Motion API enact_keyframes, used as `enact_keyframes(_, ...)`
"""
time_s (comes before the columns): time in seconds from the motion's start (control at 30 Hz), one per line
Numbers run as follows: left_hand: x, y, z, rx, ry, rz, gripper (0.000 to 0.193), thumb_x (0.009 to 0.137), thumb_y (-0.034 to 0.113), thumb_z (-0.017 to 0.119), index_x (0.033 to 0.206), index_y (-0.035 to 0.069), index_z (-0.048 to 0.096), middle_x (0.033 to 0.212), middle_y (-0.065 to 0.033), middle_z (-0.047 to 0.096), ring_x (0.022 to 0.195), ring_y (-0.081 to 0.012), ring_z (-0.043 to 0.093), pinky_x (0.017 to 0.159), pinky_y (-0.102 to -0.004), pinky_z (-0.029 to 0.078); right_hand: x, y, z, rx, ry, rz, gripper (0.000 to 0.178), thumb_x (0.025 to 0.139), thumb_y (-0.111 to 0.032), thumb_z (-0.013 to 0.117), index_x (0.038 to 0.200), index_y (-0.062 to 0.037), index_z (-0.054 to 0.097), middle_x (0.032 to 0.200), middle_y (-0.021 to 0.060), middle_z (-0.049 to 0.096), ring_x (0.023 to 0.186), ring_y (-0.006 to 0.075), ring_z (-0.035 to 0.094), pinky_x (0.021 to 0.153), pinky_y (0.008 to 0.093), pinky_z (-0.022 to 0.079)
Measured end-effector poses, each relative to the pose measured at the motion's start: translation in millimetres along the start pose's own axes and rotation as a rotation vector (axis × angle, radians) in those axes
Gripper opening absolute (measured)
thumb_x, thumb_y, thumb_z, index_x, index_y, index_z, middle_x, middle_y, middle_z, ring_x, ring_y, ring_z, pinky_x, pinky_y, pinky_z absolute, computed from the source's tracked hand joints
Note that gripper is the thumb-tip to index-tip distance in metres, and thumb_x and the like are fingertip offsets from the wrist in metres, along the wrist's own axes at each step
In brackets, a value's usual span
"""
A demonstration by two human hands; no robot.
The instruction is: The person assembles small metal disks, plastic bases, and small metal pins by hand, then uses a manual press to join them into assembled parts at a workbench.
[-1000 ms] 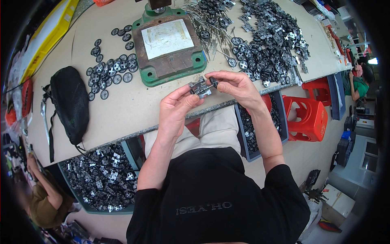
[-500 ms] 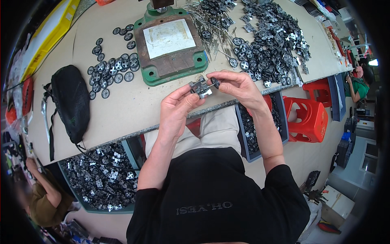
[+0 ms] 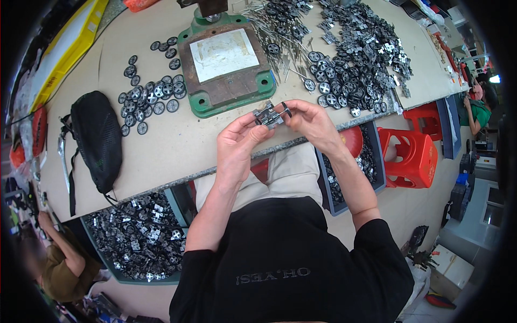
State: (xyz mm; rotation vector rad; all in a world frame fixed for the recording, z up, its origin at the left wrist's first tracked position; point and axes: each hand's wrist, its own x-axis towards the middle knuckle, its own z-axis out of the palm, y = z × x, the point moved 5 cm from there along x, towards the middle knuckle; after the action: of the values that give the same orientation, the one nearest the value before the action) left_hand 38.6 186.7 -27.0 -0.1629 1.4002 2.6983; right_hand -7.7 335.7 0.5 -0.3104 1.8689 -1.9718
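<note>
Above the table's near edge, my left hand [image 3: 237,140] is closed on a small grey and silver bracket-like part [image 3: 266,116], pinched between thumb and fingers. My right hand [image 3: 312,124] grips a small black wheel [image 3: 287,110], now seen edge-on, right beside that part. A thin metal rod seems to run between wheel and part, though my fingertips hide some of it. Just beyond my hands stands a green press base [image 3: 264,81] with a pale sheet [image 3: 223,54] on its plate.
Loose wheels lie left [image 3: 159,107] and right [image 3: 334,81] of the press, with metal rods [image 3: 291,54] and a heap of dark parts [image 3: 371,37] behind. A black mesh bag [image 3: 97,140] lies left. Bins of parts [image 3: 177,207] [image 3: 381,161] flank my legs, near a red stool [image 3: 414,161].
My right hand has turned the wheel from slanted to edge-on against the bracket-like part, with its fingers curled in more. My left hand still holds the part in nearly the same place.
</note>
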Motion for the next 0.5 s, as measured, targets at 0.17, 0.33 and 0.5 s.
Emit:
enact_keyframes(0.17, -0.2, 13.1, -2.4, 0.056, -0.094, -0.076, 0.031, 0.082, 0.002, 0.059, 0.112, -0.001, 0.051, 0.105, -0.0108, 0.059, 0.089, -0.0132, 0.059, 0.077, -0.0268, 0.050, 4.0, -6.5, 6.5, -0.238, -0.059, -0.050, 0.014, 0.080, -0.009, 0.065, 0.087, 0.0030, 0.061, 0.072, 0.0007, 0.059, 0.064, 0.0043, 0.050, 0.056, 0.0207, 0.040)
enact_keyframes(0.33, 18.3, 67.6, 9.9, 0.823, -0.168, 0.124, 0.024, 0.071, 0.008, 0.071, 0.093, -0.001, 0.064, 0.083, -0.0025, 0.063, 0.072, -0.0069, 0.056, 0.066, -0.0201, 0.043, 18.3, -52.2, 19.3, -0.634, -0.108, -0.350, 0.019, 0.072, -0.009, 0.068, 0.088, 0.0004, 0.062, 0.064, 0.0063, 0.053, 0.058, 0.0099, 0.049, 0.055, 0.0237, 0.041)
enact_keyframes(0.5, 80.6, 112.0, -14.8, 0.816, 0.178, 0.389, 0.028, 0.068, 0.012, 0.071, 0.092, -0.001, 0.065, 0.077, -0.0056, 0.065, 0.065, -0.0093, 0.055, 0.063, -0.0233, 0.044, 47.9, -84.5, -1.3, -0.636, 0.012, -0.318, 0.027, 0.074, -0.017, 0.068, 0.096, -0.0013, 0.064, 0.075, 0.0059, 0.063, 0.064, 0.0102, 0.052, 0.060, 0.0246, 0.043)
